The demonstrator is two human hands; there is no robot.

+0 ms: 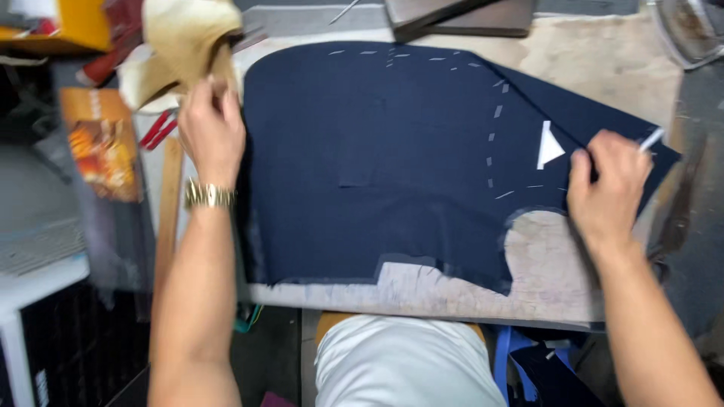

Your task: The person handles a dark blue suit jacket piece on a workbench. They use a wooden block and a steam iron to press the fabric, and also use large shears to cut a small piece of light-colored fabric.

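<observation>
A dark navy piece of cut fabric (377, 158) lies flat on the worn work table (558, 279), with white chalk dashes near its top and right side. My left hand (211, 132), wearing a gold watch, grips a tan cloth (185, 38) at the fabric's left edge. My right hand (607, 181) rests on the fabric's right corner and pinches a thin white chalk piece (651, 139). Just left of that hand, a small white triangle (549, 145) sits on the fabric.
A wooden ruler (167, 211) lies along the table's left side, near red-handled tools (157, 128). A dark board (460, 16) sits at the back. Dark shears (679, 211) lie at the right edge. An orange printed packet (102, 143) is at the left.
</observation>
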